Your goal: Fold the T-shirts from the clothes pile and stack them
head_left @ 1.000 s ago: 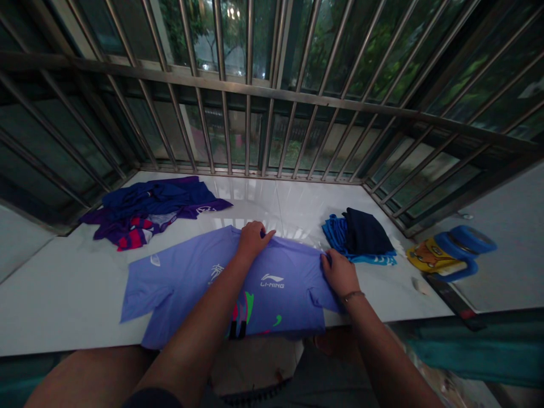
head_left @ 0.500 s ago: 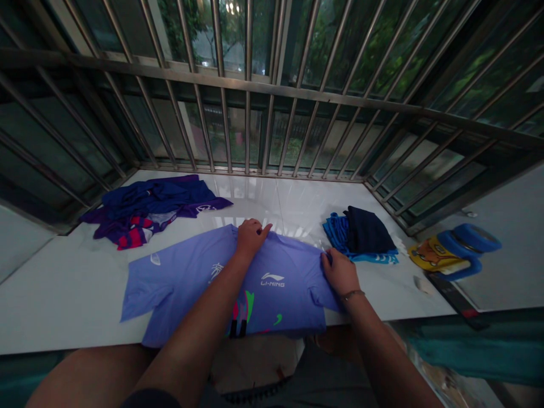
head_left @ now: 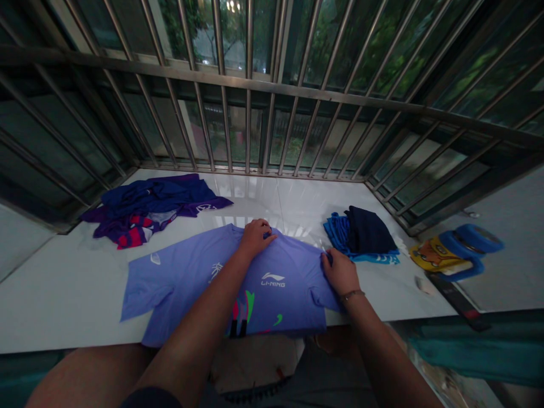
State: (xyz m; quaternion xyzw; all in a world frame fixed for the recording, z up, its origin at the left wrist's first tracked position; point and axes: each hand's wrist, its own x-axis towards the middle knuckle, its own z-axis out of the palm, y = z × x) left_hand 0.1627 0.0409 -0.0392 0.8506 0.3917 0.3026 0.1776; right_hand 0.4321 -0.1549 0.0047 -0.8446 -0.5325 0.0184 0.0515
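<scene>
Glossy white ledge under window bars — lilac shirt in the pinch of left fingers and right fingers.

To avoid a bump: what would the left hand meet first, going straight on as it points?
The left hand would probably meet the metal window bars, beyond the white ledge; depth is unclear.

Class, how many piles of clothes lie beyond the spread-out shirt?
2: a crumpled pile at the left and a folded pile at the right, near the right hand.
</scene>
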